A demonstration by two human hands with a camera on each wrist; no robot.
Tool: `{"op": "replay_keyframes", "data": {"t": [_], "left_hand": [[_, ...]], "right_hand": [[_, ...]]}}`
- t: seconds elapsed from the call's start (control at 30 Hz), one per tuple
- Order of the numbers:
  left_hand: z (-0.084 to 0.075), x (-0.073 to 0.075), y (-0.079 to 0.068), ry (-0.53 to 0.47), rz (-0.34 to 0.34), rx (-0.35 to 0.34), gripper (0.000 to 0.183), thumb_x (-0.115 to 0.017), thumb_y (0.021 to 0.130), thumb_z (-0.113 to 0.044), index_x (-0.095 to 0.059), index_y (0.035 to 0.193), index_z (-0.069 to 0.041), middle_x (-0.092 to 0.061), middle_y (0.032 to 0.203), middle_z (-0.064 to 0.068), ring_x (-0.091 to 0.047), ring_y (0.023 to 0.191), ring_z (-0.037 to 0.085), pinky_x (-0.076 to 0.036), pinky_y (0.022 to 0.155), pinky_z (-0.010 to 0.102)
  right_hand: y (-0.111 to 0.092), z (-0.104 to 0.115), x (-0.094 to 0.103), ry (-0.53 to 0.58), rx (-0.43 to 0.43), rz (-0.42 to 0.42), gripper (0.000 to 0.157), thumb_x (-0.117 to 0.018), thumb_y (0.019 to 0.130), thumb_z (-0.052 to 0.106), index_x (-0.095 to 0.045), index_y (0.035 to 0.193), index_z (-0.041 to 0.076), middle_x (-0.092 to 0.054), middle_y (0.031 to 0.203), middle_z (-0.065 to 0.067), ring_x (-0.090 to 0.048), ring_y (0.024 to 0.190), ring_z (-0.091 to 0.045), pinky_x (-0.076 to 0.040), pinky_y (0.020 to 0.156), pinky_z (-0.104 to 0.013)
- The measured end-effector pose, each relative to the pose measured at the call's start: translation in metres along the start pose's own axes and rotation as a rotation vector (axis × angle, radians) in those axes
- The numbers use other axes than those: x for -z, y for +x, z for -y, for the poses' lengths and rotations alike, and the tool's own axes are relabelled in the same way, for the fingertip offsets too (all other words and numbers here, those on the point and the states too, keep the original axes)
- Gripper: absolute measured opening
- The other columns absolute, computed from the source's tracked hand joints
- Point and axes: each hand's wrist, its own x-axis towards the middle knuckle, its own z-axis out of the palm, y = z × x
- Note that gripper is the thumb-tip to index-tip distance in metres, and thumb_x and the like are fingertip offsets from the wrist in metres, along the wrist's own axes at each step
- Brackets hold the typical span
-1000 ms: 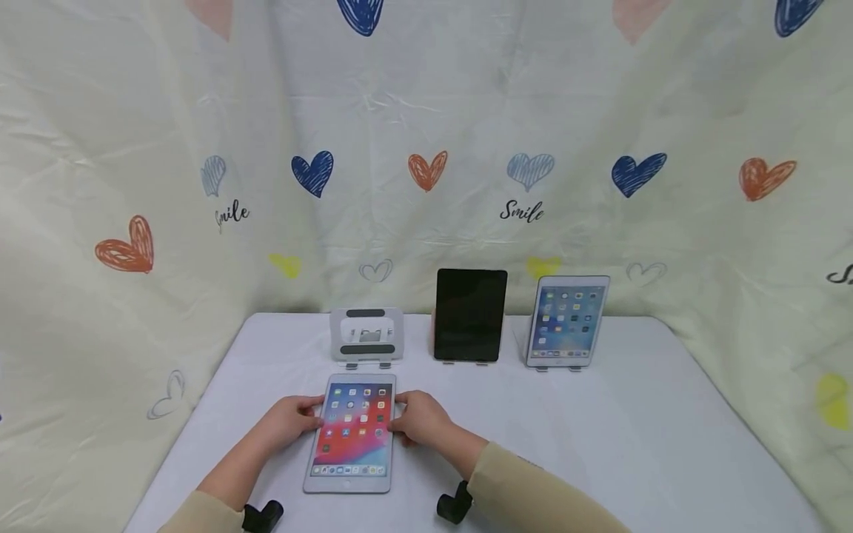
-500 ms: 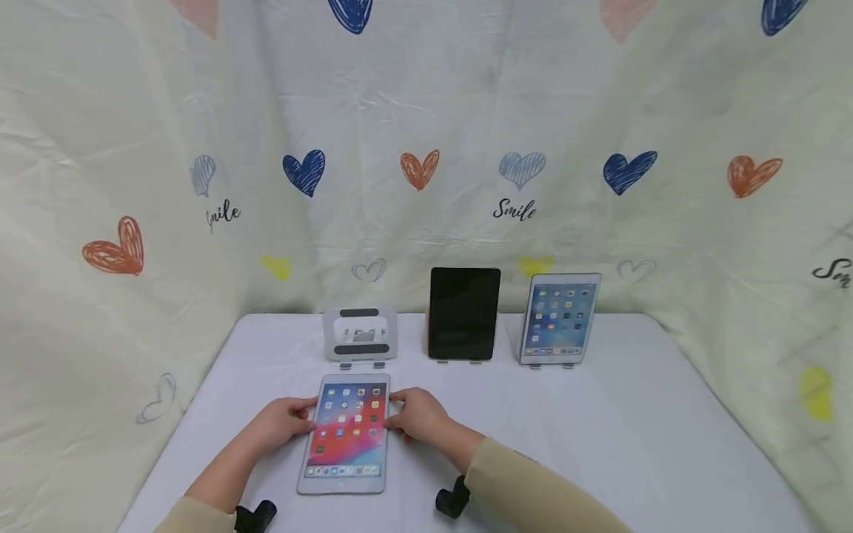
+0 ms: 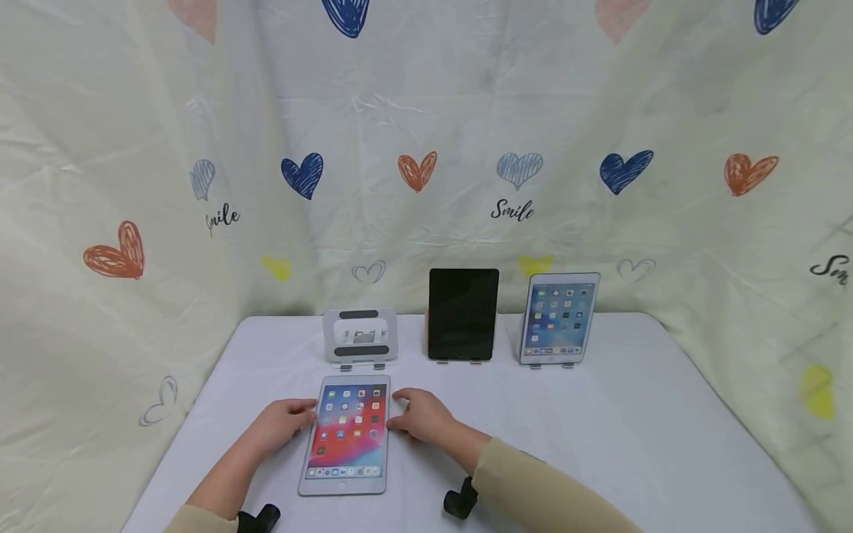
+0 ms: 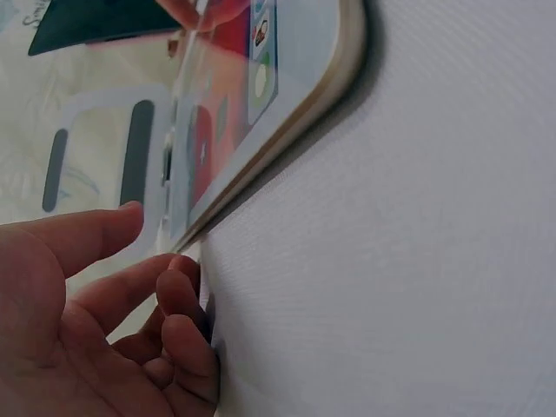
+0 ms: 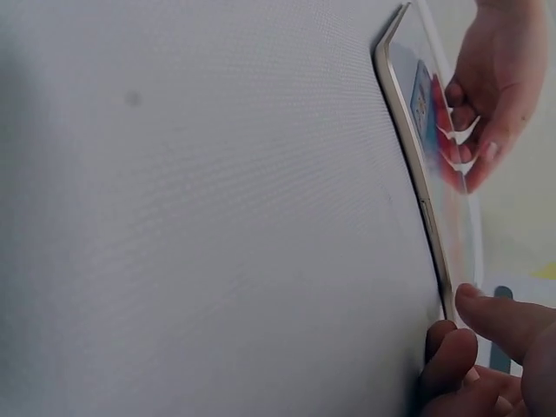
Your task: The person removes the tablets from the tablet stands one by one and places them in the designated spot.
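A white-framed tablet (image 3: pixel 344 435), its screen lit with a red and blue home screen, lies flat on the white table in the head view. My left hand (image 3: pixel 280 423) is at its left long edge. In the left wrist view, that hand's thumb (image 4: pixel 95 239) stands apart from the tablet, while the loosely bent fingers rest by its edge. At the right long edge is my right hand (image 3: pixel 424 416), thumb tip right at the rim and index finger slightly off it. The right wrist view shows its fingers (image 5: pixel 452 358) relaxed beside the tablet's edge.
Just behind the tablet stands a grey-white tablet stand (image 3: pixel 360 335) with dark pads. To its right, a black-screened tablet (image 3: pixel 463 314) and a lit white tablet (image 3: pixel 561 318) lean upright on stands. A heart-patterned curtain (image 3: pixel 426 118) hangs behind the table (image 3: pixel 566 444).
Both hands have loosened from the tablet's edges, and the right index finger has moved slightly away. The tablet stays in its place; the head view has shifted a little.
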Motion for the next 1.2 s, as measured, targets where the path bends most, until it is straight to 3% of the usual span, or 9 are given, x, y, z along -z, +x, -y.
{"op": "replay_keyframes", "data": {"t": [0.13, 0.33, 0.57, 0.83, 1.2], "left_hand": [[0.001, 0.000, -0.002, -0.036, -0.025, 0.028, 0.047, -0.062, 0.098, -0.031, -0.060, 0.135, -0.003, -0.065, 0.105, 0.010, -0.056, 0.084, 0.020, -0.050, 0.070, 0.033], [-0.009, -0.001, -0.005, -0.045, -0.072, 0.019, 0.052, -0.060, 0.098, -0.037, -0.057, 0.138, -0.003, -0.062, 0.125, 0.017, -0.060, 0.092, 0.021, -0.056, 0.079, 0.040], [-0.035, -0.009, -0.006, -0.080, -0.112, -0.029, 0.048, -0.062, 0.098, -0.031, -0.057, 0.139, -0.006, -0.063, 0.119, 0.015, -0.062, 0.099, 0.025, -0.056, 0.083, 0.043], [-0.062, -0.028, 0.000, -0.147, -0.148, -0.057, 0.048, -0.064, 0.096, -0.029, -0.056, 0.141, -0.013, -0.062, 0.118, 0.013, -0.059, 0.109, 0.031, -0.057, 0.081, 0.043], [-0.090, -0.053, 0.013, -0.212, -0.157, -0.121, 0.045, -0.065, 0.096, -0.032, -0.059, 0.139, -0.021, -0.060, 0.115, 0.007, -0.057, 0.105, 0.024, -0.058, 0.077, 0.037]], "right_hand": [[-0.002, -0.005, 0.003, 0.012, 0.025, 0.005, 0.054, -0.080, 0.084, 0.025, -0.061, 0.133, 0.012, -0.060, 0.075, -0.003, -0.061, 0.058, -0.022, -0.050, 0.060, -0.031], [-0.001, -0.016, 0.011, 0.042, 0.052, -0.005, 0.051, -0.079, 0.085, 0.028, -0.063, 0.133, 0.017, -0.060, 0.078, -0.001, -0.061, 0.058, -0.021, -0.051, 0.060, -0.029], [-0.002, -0.030, 0.025, 0.066, 0.074, -0.006, 0.050, -0.078, 0.086, 0.028, -0.064, 0.134, 0.020, -0.062, 0.080, -0.002, -0.058, 0.057, -0.021, -0.050, 0.059, -0.030], [-0.006, -0.043, 0.047, 0.037, 0.090, -0.014, 0.049, -0.076, 0.088, 0.027, -0.063, 0.135, 0.019, -0.062, 0.083, -0.001, -0.059, 0.060, -0.022, -0.048, 0.060, -0.031], [-0.009, -0.070, 0.088, 0.049, 0.081, -0.061, 0.050, -0.074, 0.090, 0.028, -0.061, 0.138, 0.018, -0.063, 0.085, -0.002, -0.060, 0.060, -0.021, -0.045, 0.059, -0.031]]}}
